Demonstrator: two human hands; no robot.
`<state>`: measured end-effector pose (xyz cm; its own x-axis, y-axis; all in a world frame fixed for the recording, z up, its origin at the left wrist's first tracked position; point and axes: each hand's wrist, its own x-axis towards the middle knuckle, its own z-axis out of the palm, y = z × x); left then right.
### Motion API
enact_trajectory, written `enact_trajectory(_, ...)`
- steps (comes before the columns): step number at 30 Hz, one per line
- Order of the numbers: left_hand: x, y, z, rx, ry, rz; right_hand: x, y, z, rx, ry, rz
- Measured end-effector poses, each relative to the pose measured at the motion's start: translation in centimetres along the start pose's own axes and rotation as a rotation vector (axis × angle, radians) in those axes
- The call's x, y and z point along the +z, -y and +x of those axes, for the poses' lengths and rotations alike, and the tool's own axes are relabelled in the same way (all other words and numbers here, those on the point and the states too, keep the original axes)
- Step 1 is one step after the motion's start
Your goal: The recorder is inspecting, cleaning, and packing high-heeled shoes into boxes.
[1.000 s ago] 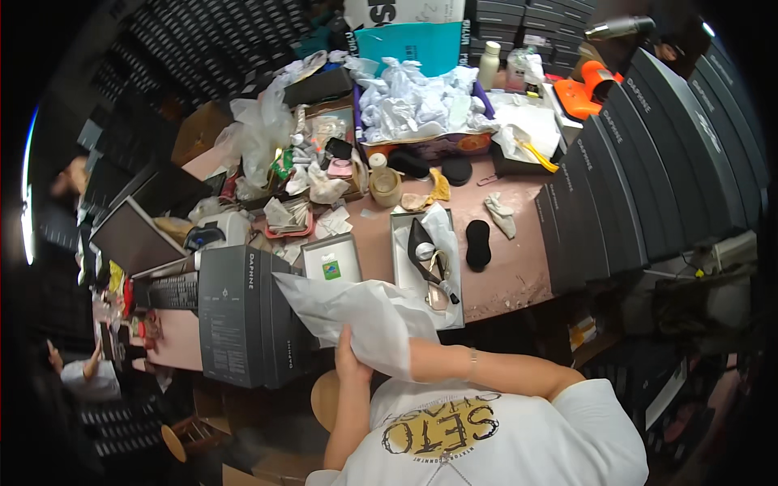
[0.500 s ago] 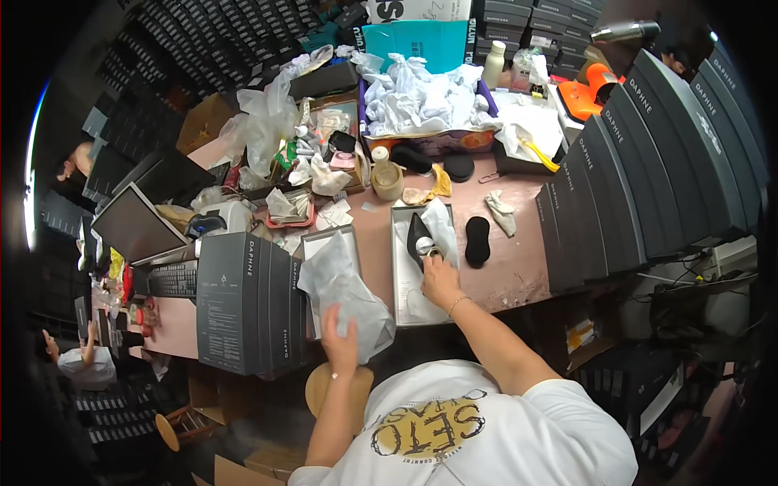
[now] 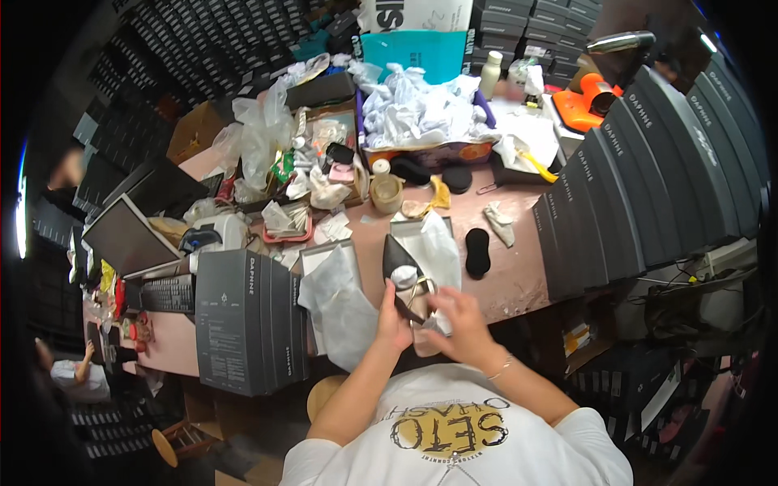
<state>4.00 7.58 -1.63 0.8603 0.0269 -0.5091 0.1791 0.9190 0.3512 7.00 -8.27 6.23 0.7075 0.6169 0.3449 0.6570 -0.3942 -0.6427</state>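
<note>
My left hand [image 3: 394,322] is closed around the side of a black pointed-toe shoe [image 3: 396,256], raised above an open shoebox [image 3: 454,228]. The toe points away from me. White stuffing [image 3: 403,278] sits inside the shoe, and a gold-coloured strap or ring [image 3: 422,286] shows near its opening. At the heel end is my right hand [image 3: 468,328], its fingers blurred beside a small whitish piece [image 3: 440,321]; whether it grips this is unclear. White tissue paper [image 3: 440,251] lies in the box. To the left, grey-white tissue [image 3: 338,300] drapes over another box part [image 3: 350,257].
Tall stacks of dark shoeboxes [image 3: 604,206] flank the right side; several more [image 3: 253,316] stand at left. Behind are a carton of crumpled paper [image 3: 425,105], a jar [image 3: 386,194] and a yellow-handled tool [image 3: 536,164]. A black oval pad [image 3: 478,253] lies right of the box.
The shoe has been lifted from the box and brought nearer to me. My left hand has left the tissue and taken hold of the shoe; my right hand has shifted to its heel.
</note>
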Motion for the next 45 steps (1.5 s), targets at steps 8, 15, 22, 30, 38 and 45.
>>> enact_trajectory(8, 3.6, 0.6, -0.3, 0.090, -0.025, 0.021, -2.2, -4.1, 0.6, 0.400, 0.256, 0.610)
enact_trajectory(15, 3.2, 2.4, -0.1, 0.044, 0.107, -0.114, -4.0, -3.7, 1.1, -0.182, 0.227, 0.166)
enact_trajectory(22, 5.1, 4.0, -0.2, 0.126, -0.054, -0.120, -6.1, -4.4, 1.6, -0.183, 0.277, 0.223)
enact_trajectory(30, 10.1, 3.3, -2.4, 0.346, -0.243, 0.001, -3.2, -10.8, 1.6, 0.856, 0.538, 1.567)
enact_trajectory(38, 11.3, 1.0, -6.3, 0.364, -0.107, 0.059, 0.2, -9.9, 1.5, 1.256, 0.360, 1.798)
enact_trajectory(45, 8.1, -4.5, -7.0, 0.694, -0.280, 0.382, 3.9, -9.3, 2.7, 1.327, 0.561, 2.196)
